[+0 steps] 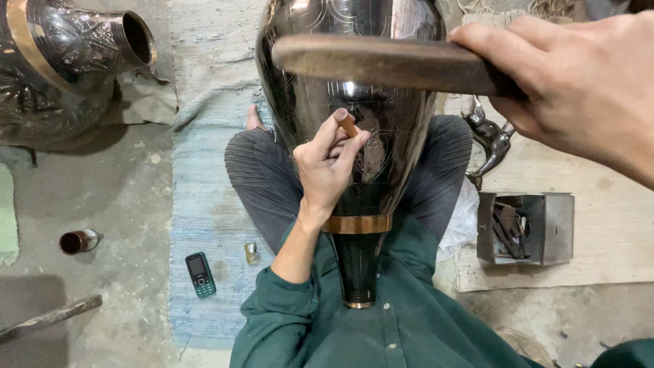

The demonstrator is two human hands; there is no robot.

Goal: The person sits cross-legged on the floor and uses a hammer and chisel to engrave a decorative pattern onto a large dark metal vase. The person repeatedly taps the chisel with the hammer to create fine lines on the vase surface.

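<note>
Dark metal vase [354,123] lies neck-down across the lap at centre so its belly faces up, left hand [330,167] pinching a small chisel [349,125] on it, right hand [579,88] at 2 o'clock clamped on wooden mallet [381,63] raised above.

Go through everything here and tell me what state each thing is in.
Metal vase: lying across the lap, neck toward the body.
Left hand: holding a small chisel against the vase.
Right hand: gripping a raised wooden mallet.
Metal box: open, tools inside.
Mobile phone: screen up.
</note>
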